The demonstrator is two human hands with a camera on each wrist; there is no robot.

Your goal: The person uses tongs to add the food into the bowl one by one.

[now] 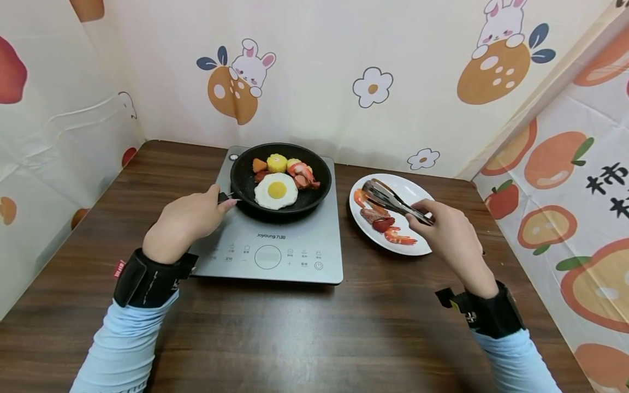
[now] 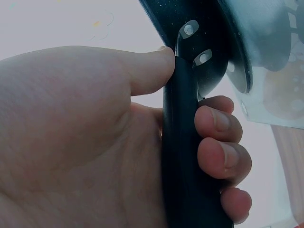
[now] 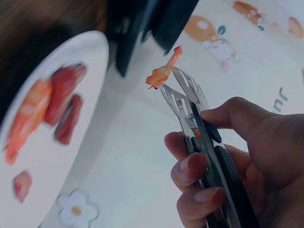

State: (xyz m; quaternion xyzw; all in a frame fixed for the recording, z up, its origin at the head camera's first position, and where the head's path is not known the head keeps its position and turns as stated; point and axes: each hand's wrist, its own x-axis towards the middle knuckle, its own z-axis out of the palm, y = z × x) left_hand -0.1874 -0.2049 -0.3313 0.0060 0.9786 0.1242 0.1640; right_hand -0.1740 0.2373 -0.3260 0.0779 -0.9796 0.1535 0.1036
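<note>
A black frying pan (image 1: 314, 183) stands on a grey induction cooker (image 1: 275, 245). It holds a fried egg (image 1: 276, 190), corn (image 1: 277, 162), a carrot piece (image 1: 259, 165) and shrimp with sausage (image 1: 304, 176). My left hand (image 1: 216, 204) grips the pan handle (image 2: 185, 166), with the thumb on top and the fingers (image 2: 221, 123) curled under. My right hand (image 1: 421, 212) holds metal tongs (image 1: 393, 201) over a white plate (image 1: 415, 188). In the right wrist view the tongs (image 3: 190, 102) pinch a small orange shrimp (image 3: 164, 71) at their tips, above the plate (image 3: 92, 50).
More shrimp (image 1: 400, 237) and red sausage pieces (image 1: 383, 222) lie on the plate. The dark wooden table (image 1: 304, 327) is walled in on three sides by cloth printed with rabbits and fruit. The cooker's control panel (image 1: 267, 256) faces me.
</note>
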